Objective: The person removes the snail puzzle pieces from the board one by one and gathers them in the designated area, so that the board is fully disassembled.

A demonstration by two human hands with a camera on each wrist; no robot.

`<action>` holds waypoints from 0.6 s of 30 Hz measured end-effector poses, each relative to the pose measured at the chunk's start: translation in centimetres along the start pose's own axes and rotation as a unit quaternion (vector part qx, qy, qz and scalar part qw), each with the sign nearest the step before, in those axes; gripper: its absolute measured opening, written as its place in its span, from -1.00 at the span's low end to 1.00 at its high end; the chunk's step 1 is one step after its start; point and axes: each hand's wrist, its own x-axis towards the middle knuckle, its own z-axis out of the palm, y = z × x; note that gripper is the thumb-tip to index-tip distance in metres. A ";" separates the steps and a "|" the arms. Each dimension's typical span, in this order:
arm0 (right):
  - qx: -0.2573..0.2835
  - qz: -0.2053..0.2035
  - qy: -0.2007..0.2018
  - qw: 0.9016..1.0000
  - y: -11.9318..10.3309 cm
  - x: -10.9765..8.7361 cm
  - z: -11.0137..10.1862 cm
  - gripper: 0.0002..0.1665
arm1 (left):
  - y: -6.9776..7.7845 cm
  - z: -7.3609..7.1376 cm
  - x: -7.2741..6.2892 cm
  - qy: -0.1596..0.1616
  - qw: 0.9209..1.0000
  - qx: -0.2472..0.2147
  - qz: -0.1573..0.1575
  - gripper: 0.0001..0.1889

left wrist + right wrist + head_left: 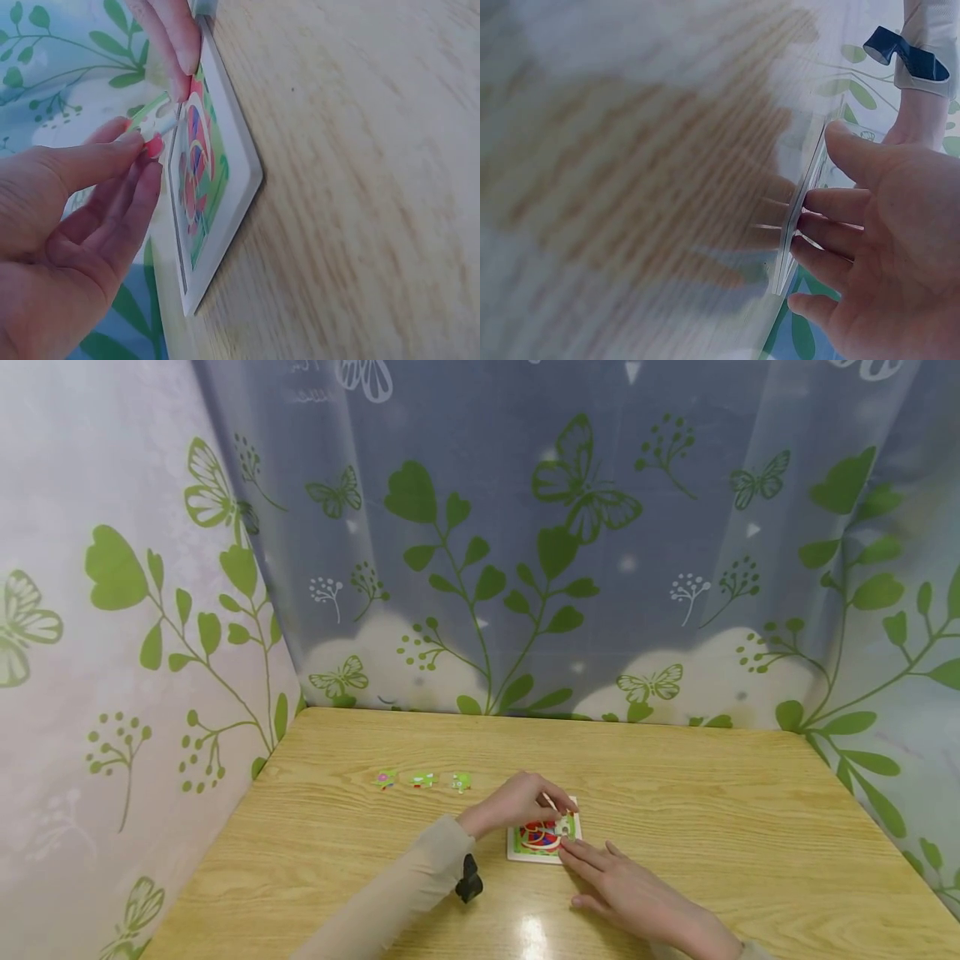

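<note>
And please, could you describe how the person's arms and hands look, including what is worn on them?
The left hand and right hand are bare, without gloves. A plain, pale beige long sleeve covers the left arm, with a dark strap near its end. Only a bit of similar cuff shows on the right.

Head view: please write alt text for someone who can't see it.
A left hand holds a piece over a puzzle board on a wooden table, while the right hand touches the board's edge. Three loose pieces lie farther left.
</note>
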 end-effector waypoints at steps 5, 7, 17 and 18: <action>-0.003 0.000 0.000 1.000 0.0 0.0 0.1 -0.26 | -0.3 -0.5 -0.3 0.025 0.999 -0.019 -0.005 -0.78; -0.002 0.001 -0.001 1.000 0.1 0.1 0.1 -0.26 | -0.5 -0.8 -0.5 0.031 0.999 -0.029 -0.006 -0.80; -0.009 0.004 0.002 1.000 -0.1 0.0 0.0 -0.26 | -1.7 -2.7 -2.1 0.047 0.997 -0.064 -0.021 -0.81; -0.008 0.005 0.001 1.000 -0.1 0.1 0.0 -0.26 | -1.9 -2.8 -2.3 0.050 0.997 -0.061 -0.019 -0.82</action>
